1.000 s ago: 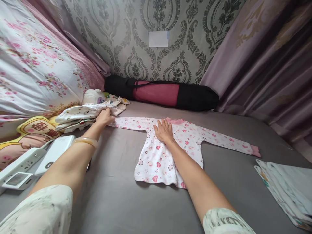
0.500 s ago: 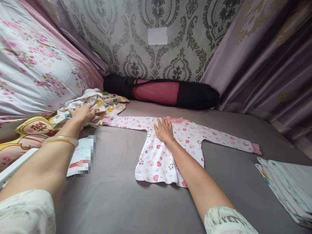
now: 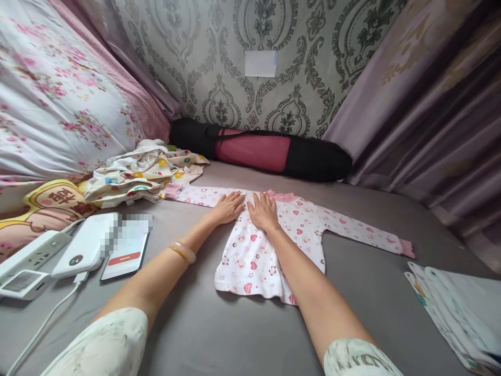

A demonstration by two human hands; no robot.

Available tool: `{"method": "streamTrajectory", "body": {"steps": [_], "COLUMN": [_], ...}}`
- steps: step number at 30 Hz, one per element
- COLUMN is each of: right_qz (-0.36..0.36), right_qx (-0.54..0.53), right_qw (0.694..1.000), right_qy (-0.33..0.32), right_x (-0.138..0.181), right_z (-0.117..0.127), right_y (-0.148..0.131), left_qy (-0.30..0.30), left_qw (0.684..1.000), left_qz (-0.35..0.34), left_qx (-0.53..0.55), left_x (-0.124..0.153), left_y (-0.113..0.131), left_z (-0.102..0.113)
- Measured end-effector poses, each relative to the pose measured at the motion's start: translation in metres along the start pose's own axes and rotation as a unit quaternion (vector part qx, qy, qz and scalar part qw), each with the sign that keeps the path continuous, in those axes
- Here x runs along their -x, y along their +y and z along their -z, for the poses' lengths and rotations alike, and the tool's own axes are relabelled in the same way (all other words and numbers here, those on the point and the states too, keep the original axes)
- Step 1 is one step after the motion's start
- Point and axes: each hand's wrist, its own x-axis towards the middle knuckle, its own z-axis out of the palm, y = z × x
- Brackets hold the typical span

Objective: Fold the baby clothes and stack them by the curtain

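Note:
A small white baby top (image 3: 254, 256) with pink hearts and pink cuffs lies spread flat on the grey bed sheet (image 3: 203, 329), both sleeves stretched out sideways. My left hand (image 3: 229, 206) rests flat on its left shoulder, fingers stretched out. Beside it, my right hand (image 3: 265, 210) lies flat on the chest just below the pink collar, fingers spread. The two hands nearly touch. A pale bangle (image 3: 182, 251) circles my left wrist.
A heap of printed baby clothes (image 3: 136, 175) lies at the left by a floral pillow (image 3: 55, 104). A phone (image 3: 125, 253), power bank (image 3: 84, 248) and power strip (image 3: 27, 263) sit near left. A black-and-pink rolled bag (image 3: 266, 151) lies along the wall. Folded cloths (image 3: 457, 308) are at right.
My left hand left the clothes heap at the left and came across onto the top's left shoulder, next to my right hand. My right hand has stayed in place.

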Motion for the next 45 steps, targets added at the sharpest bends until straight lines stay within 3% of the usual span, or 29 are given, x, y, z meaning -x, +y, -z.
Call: {"method": "streamTrajectory", "body": {"steps": [6, 12, 18, 23, 26, 31, 39, 45], "right_qz": [0.001, 0.000, 0.020, -0.013, -0.065, -0.101, -0.099, -0.089], "right_qx": [-0.010, -0.021, -0.094, -0.070, -0.031, 0.000, -0.002, -0.082], "right_qw": [1.000, 1.000, 0.993, 0.997, 0.997, 0.995, 0.995, 0.992], "right_qy": [-0.013, -0.015, -0.064, 0.009, 0.022, -0.016, -0.020, -0.047], "right_x": [0.000, 0.000, 0.001, 0.021, 0.029, 0.024, 0.020, 0.025], "right_z": [0.001, -0.001, 0.017, 0.036, 0.036, 0.029, 0.023, 0.045], "right_y": [0.001, 0.000, 0.009, 0.048, 0.077, 0.106, 0.111, 0.120], "left_qy": [0.007, 0.051, 0.102, 0.148, 0.142, 0.118, 0.121, 0.102], "left_qw": [0.997, 0.987, 0.986, 0.985, 0.986, 0.989, 0.989, 0.990], "left_qz": [0.071, 0.148, 0.125, 0.082, 0.071, 0.076, 0.070, 0.080], "left_qx": [-0.021, -0.032, -0.037, -0.044, -0.048, -0.042, -0.044, -0.048], "left_x": [0.013, 0.021, 0.025, 0.027, 0.026, 0.026, 0.024, 0.025], "left_y": [-0.035, -0.066, -0.063, -0.065, -0.066, -0.066, -0.072, -0.068], "left_z": [0.013, 0.016, 0.014, 0.010, 0.009, 0.009, 0.007, 0.011]}}
